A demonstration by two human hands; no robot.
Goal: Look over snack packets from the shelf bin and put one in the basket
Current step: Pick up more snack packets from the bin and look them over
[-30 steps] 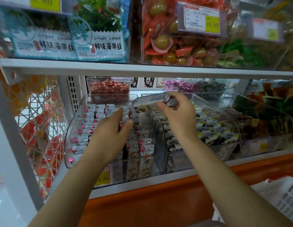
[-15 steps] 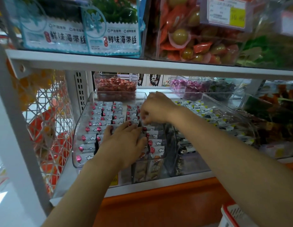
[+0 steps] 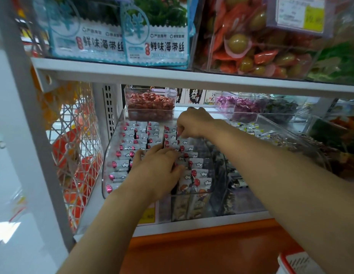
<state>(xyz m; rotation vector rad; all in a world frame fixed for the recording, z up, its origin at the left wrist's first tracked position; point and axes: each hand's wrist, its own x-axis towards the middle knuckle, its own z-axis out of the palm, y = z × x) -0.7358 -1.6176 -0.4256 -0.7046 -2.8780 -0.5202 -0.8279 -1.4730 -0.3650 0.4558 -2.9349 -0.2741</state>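
A clear shelf bin (image 3: 111,149) holds rows of white snack packets (image 3: 199,173) printed with red dots and clouds. My left hand (image 3: 158,169) lies flat on the front packets with its fingers spread, gripping nothing. My right hand (image 3: 192,123) reaches to the back of the right row. Its fingers are curled down and pinched on the top of a snack packet among the others. The basket (image 3: 296,264), white with a red rim, shows only at the bottom right corner, below my right forearm.
The upper shelf edge (image 3: 172,78) runs close above my hands, carrying seaweed packs (image 3: 152,42). Behind the bin stands a tub of red sweets (image 3: 150,104). A second clear bin of dark packets (image 3: 251,128) sits to the right. A wire mesh panel (image 3: 77,145) closes the left side.
My right hand carried a packet from above the bin down to the back of the right row. My left hand slid forward and flattened on the packets. The view moved closer.
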